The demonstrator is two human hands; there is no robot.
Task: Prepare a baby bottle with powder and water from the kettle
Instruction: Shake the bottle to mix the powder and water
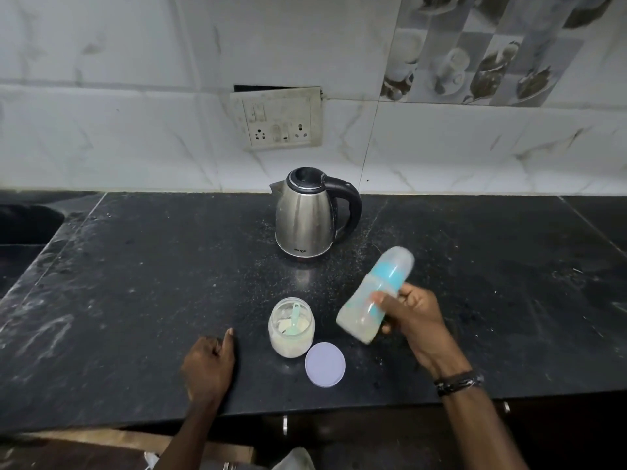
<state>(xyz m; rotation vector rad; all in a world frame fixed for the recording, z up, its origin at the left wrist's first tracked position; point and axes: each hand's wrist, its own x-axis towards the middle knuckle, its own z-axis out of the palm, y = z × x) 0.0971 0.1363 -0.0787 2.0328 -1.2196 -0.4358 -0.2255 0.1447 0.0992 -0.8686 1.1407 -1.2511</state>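
My right hand grips a capped baby bottle with blue markings, held tilted above the counter, cap end toward the upper right. It is blurred, and pale cloudy liquid sits in its lower end. A steel kettle with a black lid and handle stands at the back of the black counter. In front of it is an open glass jar of pale powder with a green scoop inside. The jar's lilac lid lies flat beside it. My left hand rests on the counter, fingers loosely curled, holding nothing.
A switch and socket panel is on the tiled wall behind the kettle. A dark sink recess lies at the far left. The counter's front edge runs just below my wrists, with cabinet handles under it.
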